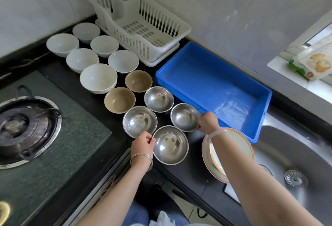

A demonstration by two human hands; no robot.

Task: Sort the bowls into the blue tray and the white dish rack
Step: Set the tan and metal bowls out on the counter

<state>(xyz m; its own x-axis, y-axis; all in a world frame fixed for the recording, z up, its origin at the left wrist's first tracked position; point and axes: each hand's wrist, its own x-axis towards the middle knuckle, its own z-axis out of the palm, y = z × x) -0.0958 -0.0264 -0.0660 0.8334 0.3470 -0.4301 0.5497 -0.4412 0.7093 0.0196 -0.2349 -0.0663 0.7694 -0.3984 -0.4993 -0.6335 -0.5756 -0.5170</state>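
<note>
1. Layout: every bowl stands on the black bench (pixel 195 146). No bowl is yet in the blue tray (pixel 206 82) or the white dish rack (pixel 158 22). The rack is at the back against the wall, and the tray is just in front of it to the right.
2. Groups: six white bowls (pixel 98 78) at the back left, two tan bowls (pixel 120 100) in the middle, and four steel bowls at the front.
3. Left hand (pixel 143 142): grasping the left rim of the near steel bowl (pixel 169 144), with the fingers curled over the edge.
4. Right hand (pixel 207 122): grasping the right rim of the far-right steel bowl (pixel 185 117), which sits just beside the tray's near wall.
5. Step in hand, as judged: lift both steel bowls and move them to one container. The tray is the closer one.
6. Technique: lift each bowl straight up before moving it sideways, since the other two steel bowls (pixel 159 99) touch or nearly touch their neighbours. A rim pinch on polished steel may slip, so keep the bowls level and hook a finger inside.
7. Watch the right forearm, which passes over a plate (pixel 209 157) at the sink (pixel 287 153) edge.
8. Set the bowls down at the tray's far end, leaving the near end free.
9. Writing: none is visible on the bowls, tray or rack. A packet (pixel 316 62) on the window ledge (pixel 280 67) shows a printed food picture and a round mark, but its text is too small to read.
</note>
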